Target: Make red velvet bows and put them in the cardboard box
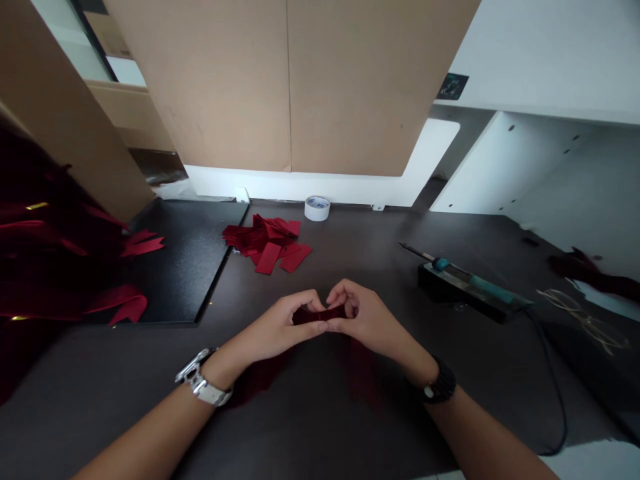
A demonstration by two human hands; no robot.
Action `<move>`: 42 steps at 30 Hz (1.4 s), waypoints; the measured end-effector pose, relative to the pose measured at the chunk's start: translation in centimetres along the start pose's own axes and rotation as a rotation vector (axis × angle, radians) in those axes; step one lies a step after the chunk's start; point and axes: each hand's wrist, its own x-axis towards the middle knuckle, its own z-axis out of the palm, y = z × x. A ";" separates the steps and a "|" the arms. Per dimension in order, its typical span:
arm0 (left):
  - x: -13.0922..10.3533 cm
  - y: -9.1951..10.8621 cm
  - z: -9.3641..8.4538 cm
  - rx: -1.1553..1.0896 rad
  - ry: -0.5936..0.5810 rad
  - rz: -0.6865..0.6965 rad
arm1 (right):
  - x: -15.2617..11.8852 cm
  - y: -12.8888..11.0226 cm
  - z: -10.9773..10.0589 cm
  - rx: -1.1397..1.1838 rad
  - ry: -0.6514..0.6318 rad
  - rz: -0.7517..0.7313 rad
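Note:
A dark red ribbon piece (320,315) is pinched between both hands above the dark table (350,413). My left hand (283,327) grips its left end with thumb and fingers. On the other end my right hand (363,319) does the same, fingertips touching the left hand's. A silver watch is on my left wrist, a black one on my right. The folded middle of the ribbon is partly hidden by my fingers.
A heap of cut red ribbon strips (267,243) lies behind the hands, a white tape roll (317,207) beyond it. A soldering iron (465,277) on its stand sits right, cable trailing forward. A black mat (185,260) and red bows (60,267) are left. Cardboard sheets (290,87) stand behind.

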 end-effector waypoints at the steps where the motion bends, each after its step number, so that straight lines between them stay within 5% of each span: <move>1: 0.0 -0.1 -0.1 -0.004 -0.007 -0.004 | 0.0 0.0 0.0 -0.018 -0.004 0.012; 20: 0.5 -0.7 0.6 0.043 0.190 0.022 | 0.3 -0.1 -1.0 0.107 -0.106 0.145; 32: 0.7 -1.2 0.7 -0.189 0.211 -0.080 | 0.6 0.2 -0.8 0.241 -0.136 0.174; 42: 1.2 -2.2 1.6 -0.254 0.316 -0.105 | 0.7 0.4 -0.6 0.057 -0.169 0.101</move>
